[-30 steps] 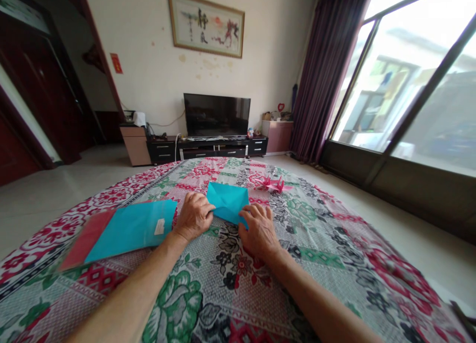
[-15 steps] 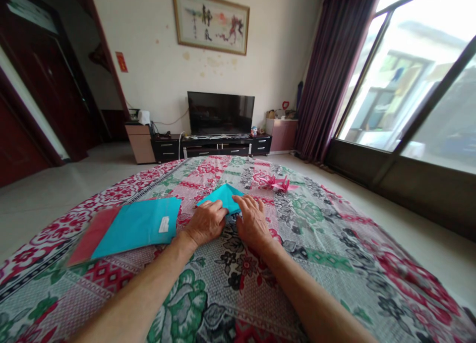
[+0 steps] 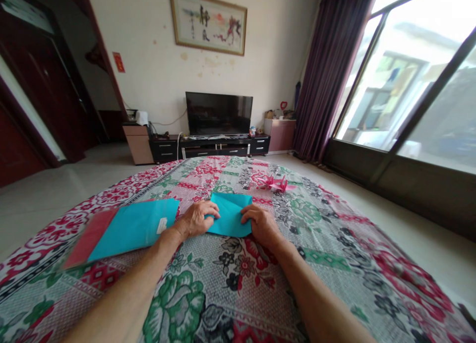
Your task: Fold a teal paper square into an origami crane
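Note:
A blue sheet of origami paper (image 3: pixel 231 215), roughly square with creases across it, lies on the patterned tablecloth between my hands. My left hand (image 3: pixel 199 218) grips its left edge with fingers curled over the paper. On the opposite side, my right hand (image 3: pixel 262 225) holds the right edge between thumb and fingers. Both thumbs are partly hidden. Left of my left hand lies a clear packet of blue and red paper (image 3: pixel 137 229) with a small white label. Pink folded paper cranes (image 3: pixel 277 183) sit beyond my right hand.
The round table is covered by a floral tablecloth (image 3: pixel 323 263). Past its far edge stand a low black cabinet (image 3: pixel 217 148) and a television (image 3: pixel 219 113). Windows (image 3: pixel 405 95) and a purple curtain (image 3: pixel 316 75) are on the right.
The blue paper has gone from a folded triangle shape to an opened-out, nearly square sheet nearer me. My hands have moved apart to its left and right edges.

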`<state>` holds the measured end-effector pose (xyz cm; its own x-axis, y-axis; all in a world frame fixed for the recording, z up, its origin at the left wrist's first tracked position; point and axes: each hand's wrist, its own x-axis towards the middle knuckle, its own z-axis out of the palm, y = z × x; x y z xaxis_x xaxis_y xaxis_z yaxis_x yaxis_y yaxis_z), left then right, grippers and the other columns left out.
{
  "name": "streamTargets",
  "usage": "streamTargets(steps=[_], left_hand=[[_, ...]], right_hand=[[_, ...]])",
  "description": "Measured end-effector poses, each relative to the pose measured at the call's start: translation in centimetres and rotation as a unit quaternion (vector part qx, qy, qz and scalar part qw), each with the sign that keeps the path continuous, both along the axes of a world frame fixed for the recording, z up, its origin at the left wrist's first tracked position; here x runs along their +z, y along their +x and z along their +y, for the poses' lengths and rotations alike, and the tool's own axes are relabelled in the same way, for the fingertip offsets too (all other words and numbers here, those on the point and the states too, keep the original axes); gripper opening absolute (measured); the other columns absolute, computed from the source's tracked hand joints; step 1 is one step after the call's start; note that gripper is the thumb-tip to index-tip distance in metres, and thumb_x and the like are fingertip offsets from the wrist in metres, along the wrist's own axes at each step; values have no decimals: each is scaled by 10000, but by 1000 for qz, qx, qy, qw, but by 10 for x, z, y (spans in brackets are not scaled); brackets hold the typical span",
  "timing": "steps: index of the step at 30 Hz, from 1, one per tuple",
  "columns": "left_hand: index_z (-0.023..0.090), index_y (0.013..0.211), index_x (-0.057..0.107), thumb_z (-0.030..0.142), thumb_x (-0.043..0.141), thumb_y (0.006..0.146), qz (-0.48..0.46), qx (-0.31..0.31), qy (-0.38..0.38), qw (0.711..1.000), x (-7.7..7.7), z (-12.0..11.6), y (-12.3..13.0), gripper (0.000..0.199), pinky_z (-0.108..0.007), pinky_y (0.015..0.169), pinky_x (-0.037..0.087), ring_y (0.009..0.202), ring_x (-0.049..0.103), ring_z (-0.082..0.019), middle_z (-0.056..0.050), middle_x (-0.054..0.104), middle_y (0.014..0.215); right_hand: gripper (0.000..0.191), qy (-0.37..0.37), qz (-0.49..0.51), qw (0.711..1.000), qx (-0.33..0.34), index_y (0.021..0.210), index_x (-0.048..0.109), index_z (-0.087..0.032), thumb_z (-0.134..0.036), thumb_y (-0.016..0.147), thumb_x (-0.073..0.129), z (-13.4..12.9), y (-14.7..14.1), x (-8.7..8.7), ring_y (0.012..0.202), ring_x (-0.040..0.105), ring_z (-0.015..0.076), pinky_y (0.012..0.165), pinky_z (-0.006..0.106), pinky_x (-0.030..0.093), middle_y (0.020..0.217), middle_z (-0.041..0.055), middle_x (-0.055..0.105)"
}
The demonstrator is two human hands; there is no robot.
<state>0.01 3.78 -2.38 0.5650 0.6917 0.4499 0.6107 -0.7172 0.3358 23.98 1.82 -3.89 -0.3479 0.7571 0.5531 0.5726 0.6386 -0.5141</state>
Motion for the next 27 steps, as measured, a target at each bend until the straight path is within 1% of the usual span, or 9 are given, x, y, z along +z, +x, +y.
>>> streamTargets(steps=[4,7,10,12,14,17,21,25,27], left_hand=[[224,801,731,2,393,554,-7,-11,-66,998,-2,5,-8,474,-300,917,461,974,620,-153,4,689,1036],[233,826,728,-8,376,545,-21,-9,-100,995,2,4,-11,511,-301,942,450,1012,610,-144,20,682,1070],[224,847,727,-13,373,556,-34,-4,-111,993,3,3,-12,516,-315,964,437,1036,602,-147,7,678,1084],[218,853,726,-10,373,572,-40,-1,-116,992,2,4,-13,505,-321,974,431,1052,597,-151,-2,676,1091],[213,865,724,-4,375,584,-37,1,-120,992,0,5,-14,499,-324,985,424,1072,587,-155,-8,669,1108],[209,896,717,6,377,611,-22,20,-109,994,-2,6,-15,488,-335,1005,408,1121,558,-163,-16,639,1169],[227,997,686,32,382,675,2,55,-75,996,3,3,-16,483,-376,1030,380,1200,492,-187,-9,546,1297],[230,1143,616,10,385,634,16,52,-97,994,10,-1,-18,600,-377,1071,320,1269,413,-208,-15,443,1390],[237,1184,587,42,416,658,16,50,-113,992,12,-3,-18,586,-381,1073,313,1279,399,-224,-21,412,1412]], right_hand=[[359,-42,-4,999,20,697,696,-197,-22,701,383,-2,7,4,938,619,161,901,315,449,1007,42,674],[309,-72,-11,997,28,681,695,-186,-124,785,411,-8,7,15,925,618,174,889,315,452,1006,51,678],[359,-86,-11,995,42,650,677,-175,-281,869,413,-14,6,24,865,618,174,814,294,471,963,56,682],[406,-93,-3,995,44,665,677,-173,-322,896,378,-16,6,26,862,616,171,811,293,468,942,56,683],[363,-96,-11,994,41,687,680,-171,-305,882,405,-16,7,25,871,615,170,819,301,467,974,62,676],[143,-85,-52,994,42,819,685,-174,-212,752,564,-14,9,20,920,604,186,841,326,467,1092,77,635],[353,-54,-75,995,35,1016,634,-187,-121,675,576,-12,11,13,1024,565,205,910,379,441,1153,88,597],[422,-41,-63,997,19,1062,600,-174,-61,664,515,-10,12,10,1045,556,205,959,406,410,1143,98,599],[443,-40,-56,997,17,1066,593,-172,-38,657,487,-10,12,10,1046,558,202,966,409,408,1134,97,605]])
